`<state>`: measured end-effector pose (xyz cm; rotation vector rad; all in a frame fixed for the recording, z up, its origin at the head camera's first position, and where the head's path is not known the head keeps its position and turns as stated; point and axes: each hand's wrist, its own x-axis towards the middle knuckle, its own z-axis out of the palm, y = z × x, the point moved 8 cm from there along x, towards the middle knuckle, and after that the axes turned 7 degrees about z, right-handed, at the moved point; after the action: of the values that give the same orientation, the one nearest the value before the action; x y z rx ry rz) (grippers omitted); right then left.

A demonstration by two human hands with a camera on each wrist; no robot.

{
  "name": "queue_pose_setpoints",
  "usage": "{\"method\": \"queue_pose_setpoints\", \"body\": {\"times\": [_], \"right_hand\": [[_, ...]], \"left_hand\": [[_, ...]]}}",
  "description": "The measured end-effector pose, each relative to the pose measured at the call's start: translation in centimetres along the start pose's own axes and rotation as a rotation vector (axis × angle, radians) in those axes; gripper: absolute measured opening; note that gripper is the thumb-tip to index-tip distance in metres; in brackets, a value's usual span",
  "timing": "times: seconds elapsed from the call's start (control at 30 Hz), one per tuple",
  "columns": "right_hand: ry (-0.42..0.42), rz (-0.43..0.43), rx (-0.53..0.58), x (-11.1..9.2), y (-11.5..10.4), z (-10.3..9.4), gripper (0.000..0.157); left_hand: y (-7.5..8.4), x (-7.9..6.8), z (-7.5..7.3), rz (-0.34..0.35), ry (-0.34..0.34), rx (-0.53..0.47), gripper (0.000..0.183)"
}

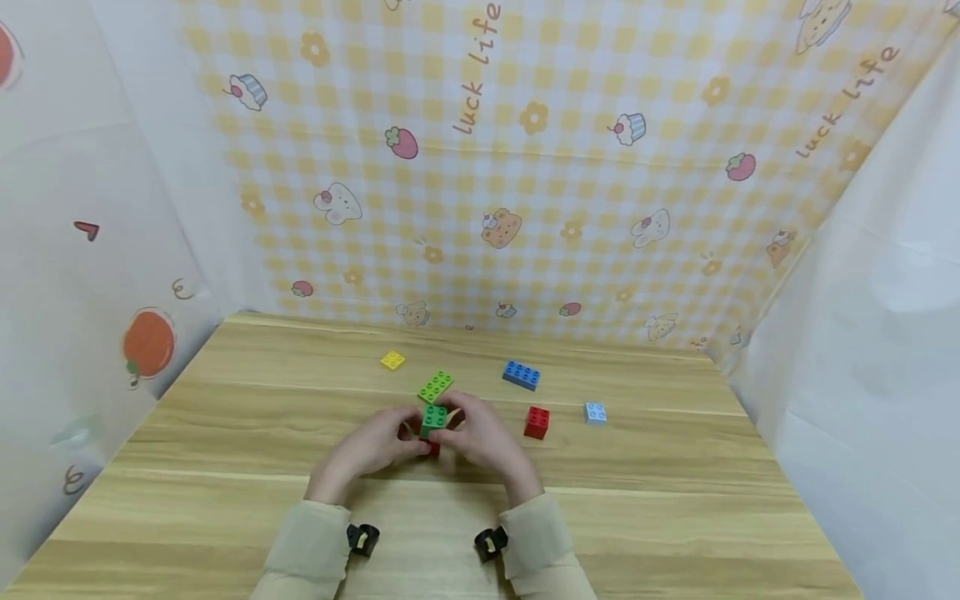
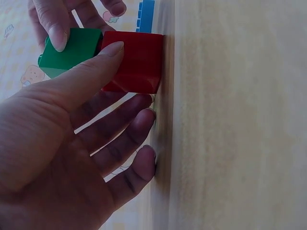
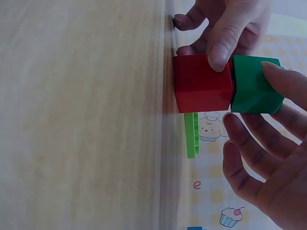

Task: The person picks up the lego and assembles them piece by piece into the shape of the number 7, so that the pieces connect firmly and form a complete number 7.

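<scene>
Near the middle of the table, a green toy building brick (image 1: 433, 421) sits right over a red brick (image 3: 204, 88). My left hand (image 1: 375, 442) grips the red brick low down, thumb on its near face and the other fingers behind it, fingertips close to the tabletop. From the other side my right hand (image 1: 483, 435) pinches the green brick between thumb and fingers. Both wrist views show a thin dark line where the two bricks meet. In the head view the hands cover most of the red brick.
Beyond the hands lie a lime green flat brick (image 1: 436, 387), a small yellow one (image 1: 392, 360) and a long blue brick (image 1: 521, 375). To the right stand another red brick (image 1: 536, 422) and a light blue brick (image 1: 595, 413). Patterned cloth (image 1: 570, 183) hangs behind the wooden table (image 1: 660, 508).
</scene>
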<state>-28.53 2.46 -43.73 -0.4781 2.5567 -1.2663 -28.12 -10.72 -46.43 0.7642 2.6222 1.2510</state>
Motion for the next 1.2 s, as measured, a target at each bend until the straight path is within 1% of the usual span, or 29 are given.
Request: {"method": "queue_pose_setpoints", "body": {"times": [0.23,0.33,0.5,0.67,1.03,1.1,1.2], "right_hand": [[-0.004,-0.006,-0.014,0.08,-0.06,0.02,0.035],[-0.002,-0.008,-0.015,0.19,-0.17,0.09,0.033],[0.004,0.012,0.001,0.33,-0.13,-0.02,0.028],[-0.005,0.035,0.009,0.21,-0.06,0.07,0.027],[0.012,0.065,-0.036,0.06,0.26,-0.03,0.027],[0.018,0.067,-0.049,0.07,0.18,0.01,0.027],[0.03,0.066,-0.056,0.23,-0.02,-0.24,0.027]], "left_hand": [[-0.15,0.09,-0.04,0.013,-0.004,0.002,0.019],[-0.07,0.07,-0.13,0.033,-0.002,0.001,0.019],[0.23,0.14,-0.17,0.062,-0.004,-0.014,0.019],[0.18,-0.04,-0.02,0.051,-0.009,-0.025,0.018],[0.12,-0.05,0.2,0.055,0.012,-0.011,0.02],[0.08,-0.02,0.11,0.058,0.011,-0.009,0.02],[0.09,0.39,-0.09,0.063,0.005,0.002,0.018]]}}
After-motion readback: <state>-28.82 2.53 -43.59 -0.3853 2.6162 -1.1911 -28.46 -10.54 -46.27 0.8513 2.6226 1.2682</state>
